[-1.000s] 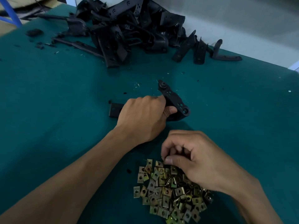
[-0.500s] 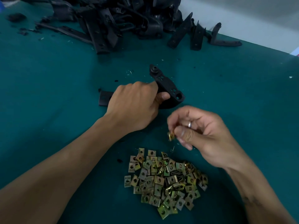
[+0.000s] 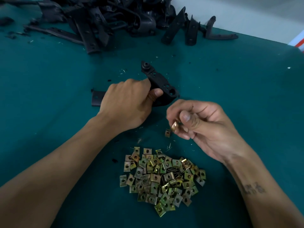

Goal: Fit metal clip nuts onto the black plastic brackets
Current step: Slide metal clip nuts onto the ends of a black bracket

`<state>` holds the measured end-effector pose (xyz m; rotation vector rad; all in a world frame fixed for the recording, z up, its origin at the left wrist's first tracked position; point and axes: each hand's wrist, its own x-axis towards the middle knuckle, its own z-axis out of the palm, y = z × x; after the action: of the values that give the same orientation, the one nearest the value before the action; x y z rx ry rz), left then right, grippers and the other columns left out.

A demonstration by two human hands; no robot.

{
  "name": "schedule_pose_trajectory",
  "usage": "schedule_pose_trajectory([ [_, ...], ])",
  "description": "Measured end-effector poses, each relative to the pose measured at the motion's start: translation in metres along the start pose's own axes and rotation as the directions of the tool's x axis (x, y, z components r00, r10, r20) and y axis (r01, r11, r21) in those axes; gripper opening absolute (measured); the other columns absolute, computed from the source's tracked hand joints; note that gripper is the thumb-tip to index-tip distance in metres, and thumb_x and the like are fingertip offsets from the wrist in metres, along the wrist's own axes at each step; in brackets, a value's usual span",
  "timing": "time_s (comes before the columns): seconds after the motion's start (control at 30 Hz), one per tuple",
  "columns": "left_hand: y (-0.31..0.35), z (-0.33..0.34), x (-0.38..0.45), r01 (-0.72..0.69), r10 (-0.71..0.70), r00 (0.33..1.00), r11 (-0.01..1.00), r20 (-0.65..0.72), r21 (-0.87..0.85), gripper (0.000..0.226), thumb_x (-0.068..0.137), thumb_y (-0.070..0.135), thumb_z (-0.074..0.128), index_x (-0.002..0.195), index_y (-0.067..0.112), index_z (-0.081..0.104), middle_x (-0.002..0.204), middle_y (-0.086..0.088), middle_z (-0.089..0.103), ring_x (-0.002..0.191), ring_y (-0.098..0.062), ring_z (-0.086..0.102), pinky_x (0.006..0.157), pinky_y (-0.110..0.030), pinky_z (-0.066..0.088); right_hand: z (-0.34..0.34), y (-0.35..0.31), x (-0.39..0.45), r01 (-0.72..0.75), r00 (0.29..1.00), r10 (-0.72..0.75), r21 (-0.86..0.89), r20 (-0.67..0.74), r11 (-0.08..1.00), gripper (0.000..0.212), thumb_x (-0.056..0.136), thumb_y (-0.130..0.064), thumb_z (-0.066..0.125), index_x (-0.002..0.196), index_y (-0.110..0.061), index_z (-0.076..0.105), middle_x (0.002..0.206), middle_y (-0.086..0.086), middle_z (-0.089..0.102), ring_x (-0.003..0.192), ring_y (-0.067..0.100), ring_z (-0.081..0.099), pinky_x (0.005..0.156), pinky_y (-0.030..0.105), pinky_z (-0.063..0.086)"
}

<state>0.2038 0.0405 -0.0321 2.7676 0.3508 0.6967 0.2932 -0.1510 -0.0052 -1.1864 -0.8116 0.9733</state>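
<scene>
Head view shows a black bracket (image 3: 162,84) near the middle of the green table (image 3: 49,76). It is a bent piece with round holes along its upper face, one end points away from the person and the other end reaches toward the right hand. The left hand (image 3: 126,102) grips this bracket from the left, its fingers are curled around the body and the thumb presses on the near side. A flat black end (image 3: 97,98) comes out on the left of this hand; I cannot tell whether it belongs to the same bracket. The right hand (image 3: 197,120) is just beside the bracket's near end and does not touch it. Its thumb and fingers pinch a brass-coloured clip nut (image 3: 174,125). Another nut (image 3: 167,133) is just below and left of the fingers, slightly blurred, and I cannot tell if it lies on the table or is in the air. Nearer to the person lies a pile of nuts (image 3: 162,180), between the two forearms. At the far edge of the table is a big heap of brackets (image 3: 115,18), and small black and pale crumbs are scattered on the cloth.
</scene>
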Motion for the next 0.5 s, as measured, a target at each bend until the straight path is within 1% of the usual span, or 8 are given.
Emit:
schedule_pose_trajectory([
  [0.07, 0.000, 0.001, 0.000, 0.002, -0.002, 1.000, 1.000, 0.002, 0.017, 0.052, 0.099, 0.057, 0.018, 0.091, 0.016, 0.048, 0.075, -0.009, 0.061, 0.069, -0.041, 0.057, 0.057, -0.038, 0.030, -0.001, -0.001, 0.001, 0.020, 1.000, -0.021, 0.053, 0.008, 0.998, 0.016, 0.086, -0.015, 0.063, 0.086, -0.006, 0.076, 0.084, 0.011, 0.063, 0.064, 0.017, 0.053, 0.051, 0.021, 0.035],
  [0.13, -0.002, 0.002, 0.000, 0.001, -0.001, 1.000, 1.000, 0.003, 0.029, 0.053, 0.101, 0.056, 0.020, 0.094, 0.015, 0.052, 0.076, -0.009, 0.062, 0.070, -0.041, 0.058, 0.057, -0.038, 0.031, -0.003, -0.001, 0.001, 0.019, 1.000, -0.019, 0.087, 0.005, 0.996, 0.011, 0.089, -0.012, 0.067, 0.084, -0.007, 0.076, 0.077, 0.011, 0.061, 0.059, 0.016, 0.050, 0.048, 0.021, 0.034],
  [0.17, -0.002, 0.002, 0.000, 0.002, -0.002, 1.000, 1.000, 0.002, 0.028, 0.053, 0.102, 0.056, 0.020, 0.094, 0.015, 0.053, 0.077, -0.008, 0.062, 0.070, -0.041, 0.058, 0.056, -0.038, 0.031, -0.004, -0.001, 0.001, 0.014, 1.000, -0.013, 0.093, -0.006, 0.996, 0.010, 0.089, -0.013, 0.068, 0.084, -0.008, 0.076, 0.072, 0.009, 0.061, 0.056, 0.014, 0.050, 0.046, 0.020, 0.033],
  [0.23, -0.001, 0.002, 0.000, 0.006, -0.006, 1.000, 1.000, -0.001, 0.009, 0.052, 0.100, 0.057, 0.019, 0.090, 0.017, 0.051, 0.075, -0.007, 0.061, 0.069, -0.040, 0.058, 0.056, -0.037, 0.030, -0.007, -0.003, 0.000, 0.001, 0.999, 0.001, 0.075, -0.034, 0.997, 0.014, 0.089, -0.019, 0.066, 0.087, -0.008, 0.076, 0.063, 0.006, 0.059, 0.047, 0.010, 0.046, 0.041, 0.020, 0.028],
  [0.3, 0.001, 0.001, 0.000, 0.002, -0.002, 1.000, 1.000, -0.006, -0.010, 0.047, 0.099, 0.058, 0.019, 0.085, 0.020, 0.044, 0.073, -0.006, 0.060, 0.066, -0.040, 0.057, 0.055, -0.037, 0.028, -0.010, -0.004, 0.000, 0.013, 0.999, -0.010, 0.058, -0.052, 0.998, 0.016, 0.090, -0.020, 0.066, 0.096, -0.007, 0.075, 0.059, 0.004, 0.055, 0.042, 0.007, 0.042, 0.040, 0.023, 0.024],
  [0.37, 0.002, 0.001, 0.000, -0.011, 0.011, 1.000, 1.000, -0.011, -0.001, 0.045, 0.100, 0.057, 0.019, 0.083, 0.022, 0.041, 0.072, -0.006, 0.060, 0.064, -0.040, 0.056, 0.054, -0.036, 0.024, -0.013, -0.006, 0.000, 0.053, 0.996, -0.047, 0.086, -0.079, 0.995, 0.021, 0.092, -0.014, 0.067, 0.110, -0.003, 0.070, 0.061, 0.006, 0.054, 0.046, 0.007, 0.044, 0.043, 0.024, 0.026],
  [0.4, 0.003, 0.001, -0.001, -0.016, 0.016, 1.000, 1.000, -0.011, 0.007, 0.046, 0.100, 0.057, 0.018, 0.083, 0.021, 0.041, 0.072, -0.006, 0.060, 0.064, -0.039, 0.057, 0.054, -0.036, 0.024, -0.015, -0.008, 0.001, 0.075, 0.992, -0.063, 0.110, -0.105, 0.991, 0.024, 0.092, -0.011, 0.065, 0.114, -0.002, 0.065, 0.064, 0.007, 0.055, 0.049, 0.009, 0.045, 0.044, 0.022, 0.030],
  [0.5, 0.004, -0.001, -0.002, -0.025, 0.026, 1.000, 0.999, -0.017, 0.044, 0.056, 0.099, 0.060, 0.015, 0.086, 0.017, 0.048, 0.072, 0.000, 0.058, 0.062, -0.036, 0.056, 0.053, -0.035, 0.024, -0.020, -0.012, 0.002, 0.144, 0.973, -0.114, 0.145, -0.200, 0.979, 0.021, 0.090, -0.008, 0.059, 0.110, -0.003, 0.059, 0.070, 0.009, 0.064, 0.056, 0.013, 0.054, 0.050, 0.019, 0.043],
])
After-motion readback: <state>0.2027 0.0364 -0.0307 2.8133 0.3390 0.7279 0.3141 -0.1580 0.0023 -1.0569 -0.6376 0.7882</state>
